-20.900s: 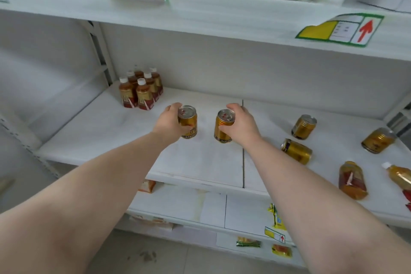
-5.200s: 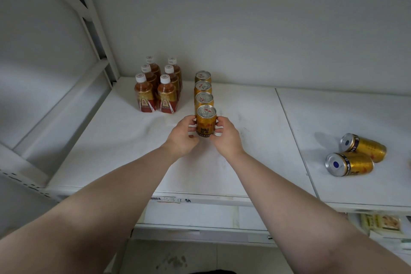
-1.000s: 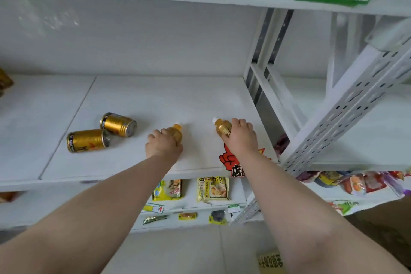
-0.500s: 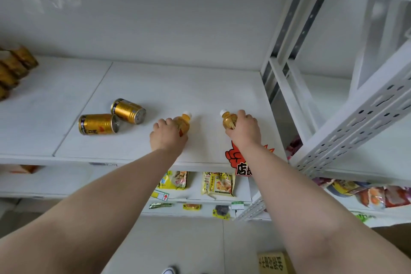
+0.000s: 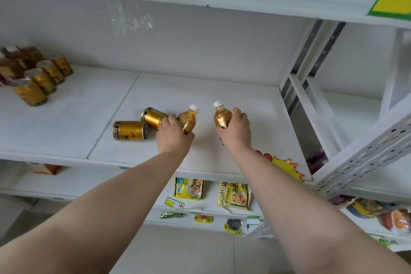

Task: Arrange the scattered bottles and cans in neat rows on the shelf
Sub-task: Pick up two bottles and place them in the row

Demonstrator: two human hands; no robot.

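Gripping a left bottle (image 5: 189, 119) in the left hand (image 5: 174, 138) and a right bottle (image 5: 222, 115) in the right hand (image 5: 235, 131), fingers wrapped round each, both white-capped and tilted over the white shelf (image 5: 222, 91). At nine o'clock, just beside the left hand, a near can (image 5: 129, 130) and a far can (image 5: 153, 116) on their sides. Far out at ten o'clock, a row of upright cans (image 5: 37, 82). At six o'clock, snack packets (image 5: 234, 196) on a lower board.

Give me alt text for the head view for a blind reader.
The left hand grips a tilted bottle, the right hand a second bottle, over a shelf. Two gold cans lie on their sides beside the left hand; four upright cans stand in a row far left.
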